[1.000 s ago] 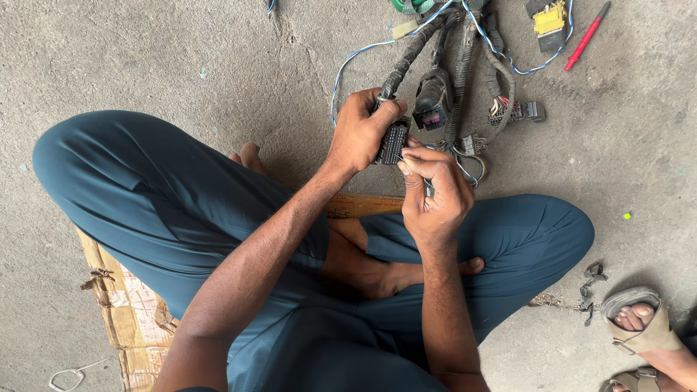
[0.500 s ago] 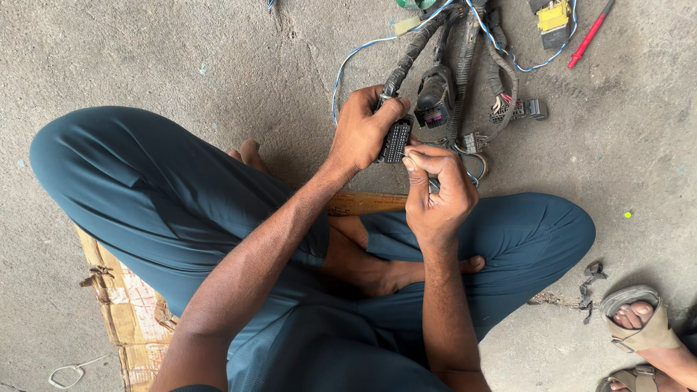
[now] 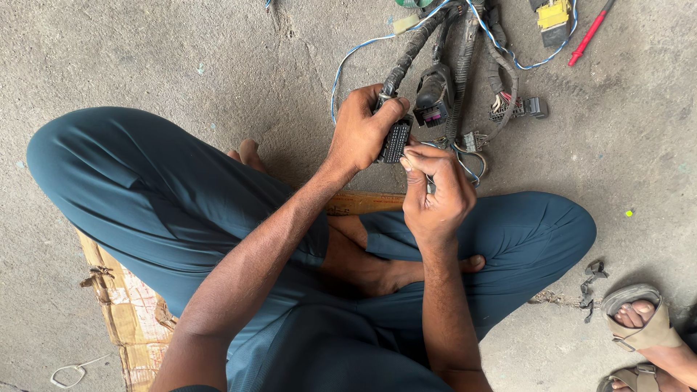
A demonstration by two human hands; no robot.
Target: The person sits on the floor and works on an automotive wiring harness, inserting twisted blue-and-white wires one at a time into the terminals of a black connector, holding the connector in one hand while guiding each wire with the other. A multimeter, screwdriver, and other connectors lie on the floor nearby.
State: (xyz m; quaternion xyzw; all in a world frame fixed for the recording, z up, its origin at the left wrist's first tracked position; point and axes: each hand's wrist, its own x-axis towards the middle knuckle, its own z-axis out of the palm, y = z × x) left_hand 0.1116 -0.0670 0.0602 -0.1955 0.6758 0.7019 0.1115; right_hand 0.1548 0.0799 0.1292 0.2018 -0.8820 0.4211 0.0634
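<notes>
Nearby, loose connectors (image 3: 465, 109), red screwdriver (image 3: 589, 33), sandalled foot (image 3: 642, 323) beside wiring harness (image 3: 406, 62)

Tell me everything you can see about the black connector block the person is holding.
The black connector is a rectangular plastic plug whose face shows rows of small pin slots. It sits at the end of a dark wrapped cable bundle running up across the concrete floor. The left hand grips it, thumb over its top; the right hand pinches at its lower edge with a thin tool, barely visible.

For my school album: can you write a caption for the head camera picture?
Sitting cross-legged, left hand holds a black connector while right hand works at it.
</notes>
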